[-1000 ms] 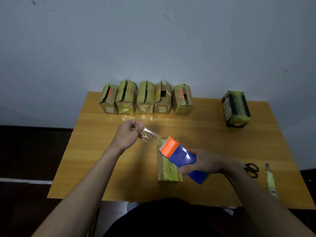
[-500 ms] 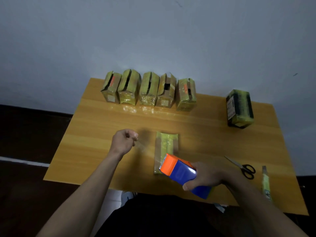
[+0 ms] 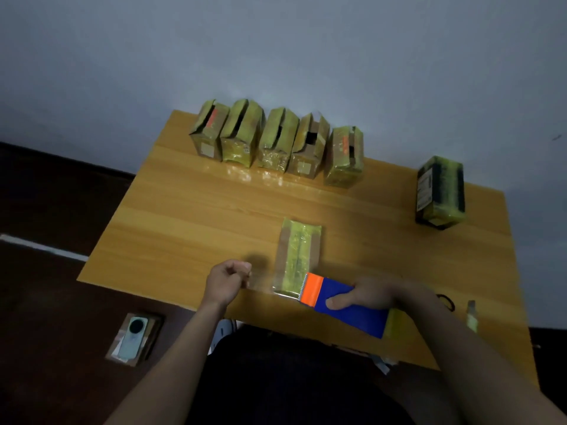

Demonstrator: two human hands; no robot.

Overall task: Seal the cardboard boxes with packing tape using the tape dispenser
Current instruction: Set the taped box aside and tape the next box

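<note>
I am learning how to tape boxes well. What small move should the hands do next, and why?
Probably lower the tape onto the box: the left hand pinches its free end beside the box's near end, and the right hand holds the tape dispenser at the other side.

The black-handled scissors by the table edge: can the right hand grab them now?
Probably not yet. The right hand grips the blue and orange tape dispenser, and its forearm lies over most of the black-handled scissors. Once it sets the dispenser down, they look close.

No text can be read; the white label [image 3: 425, 191] on the dark box [image 3: 441, 194] is too blurred.
</note>
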